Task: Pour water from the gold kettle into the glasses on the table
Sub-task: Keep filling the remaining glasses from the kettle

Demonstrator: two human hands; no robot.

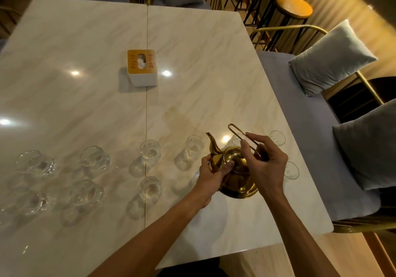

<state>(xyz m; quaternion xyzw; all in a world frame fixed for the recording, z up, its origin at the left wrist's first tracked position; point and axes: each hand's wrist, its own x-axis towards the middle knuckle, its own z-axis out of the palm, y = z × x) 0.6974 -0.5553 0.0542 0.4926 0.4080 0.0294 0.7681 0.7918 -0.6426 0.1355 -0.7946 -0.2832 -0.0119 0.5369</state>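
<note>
gripping rounded shiny gold kettle point(235, 169)

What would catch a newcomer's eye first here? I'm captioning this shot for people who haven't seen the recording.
First the gold kettle at the near right of the marble table: the left hand grips its body below the spout and the right hand holds the raised wire handle. Next, the clear glasses spread across the near side, and the tissue box farther back at the middle seam.

Red handwritten-style lettering runs down both sides of the slot on the tissue box point(141, 61) lid, too small and blurred to read. No other text shows.
</note>
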